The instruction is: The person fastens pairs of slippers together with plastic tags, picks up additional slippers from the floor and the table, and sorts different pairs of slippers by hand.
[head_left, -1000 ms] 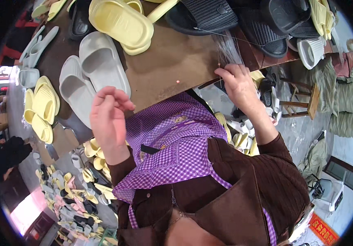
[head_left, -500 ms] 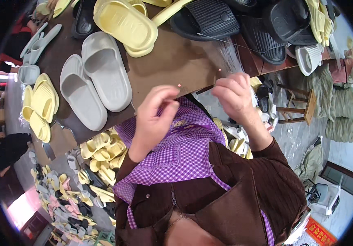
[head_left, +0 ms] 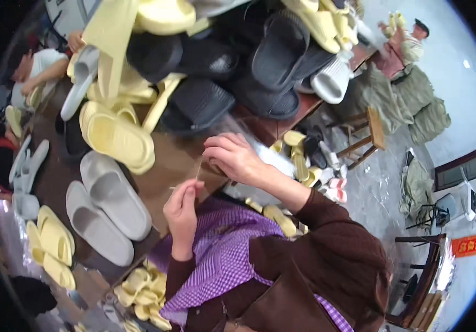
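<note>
A left hand (head_left: 181,206) pinched one end of a thin clear strip (head_left: 198,167), the right hand (head_left: 232,157) gripping its top, just beside grey slippers (head_left: 105,213) on the desk (head_left: 166,177). Keeping it taut likely helps separate it cleanly.

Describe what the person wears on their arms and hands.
Both arms are in long dark brown knit sleeves reaching the wrists. The left hand and right hand are bare: no gloves, and no rings or watch can be made out. A purple-and-white checked apron covers the lap.
</note>
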Demonstrator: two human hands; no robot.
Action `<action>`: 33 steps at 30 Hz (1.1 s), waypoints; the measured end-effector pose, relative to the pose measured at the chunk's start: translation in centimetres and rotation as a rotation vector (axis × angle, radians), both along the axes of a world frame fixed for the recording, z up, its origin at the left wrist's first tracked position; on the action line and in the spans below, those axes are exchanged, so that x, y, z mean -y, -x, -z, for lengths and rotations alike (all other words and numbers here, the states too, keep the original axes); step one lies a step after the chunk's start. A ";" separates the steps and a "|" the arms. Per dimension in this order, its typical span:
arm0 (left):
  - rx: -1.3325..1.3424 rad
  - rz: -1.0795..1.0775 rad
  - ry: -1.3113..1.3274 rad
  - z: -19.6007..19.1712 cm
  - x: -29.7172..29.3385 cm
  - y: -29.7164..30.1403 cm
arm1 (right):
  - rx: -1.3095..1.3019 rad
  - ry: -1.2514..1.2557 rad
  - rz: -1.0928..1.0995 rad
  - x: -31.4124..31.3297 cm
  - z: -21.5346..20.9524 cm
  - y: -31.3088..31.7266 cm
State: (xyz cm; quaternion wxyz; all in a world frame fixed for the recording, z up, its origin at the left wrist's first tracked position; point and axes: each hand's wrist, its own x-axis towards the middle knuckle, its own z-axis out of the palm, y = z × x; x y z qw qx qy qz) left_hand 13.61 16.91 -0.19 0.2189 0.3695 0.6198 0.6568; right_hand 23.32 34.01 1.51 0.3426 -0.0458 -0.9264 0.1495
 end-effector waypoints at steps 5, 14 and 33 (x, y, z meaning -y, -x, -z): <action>0.143 -0.111 -0.109 -0.2 0.6 0.4 | 0.122 -0.165 0.023 -5.0 3.4 0.9; 0.340 -0.357 -0.372 -0.8 8.2 4.3 | 0.220 -0.180 0.074 -8.8 6.3 3.7; 0.633 -0.460 -0.490 -3.7 17.4 5.1 | 0.292 -0.205 0.021 -4.3 1.5 2.9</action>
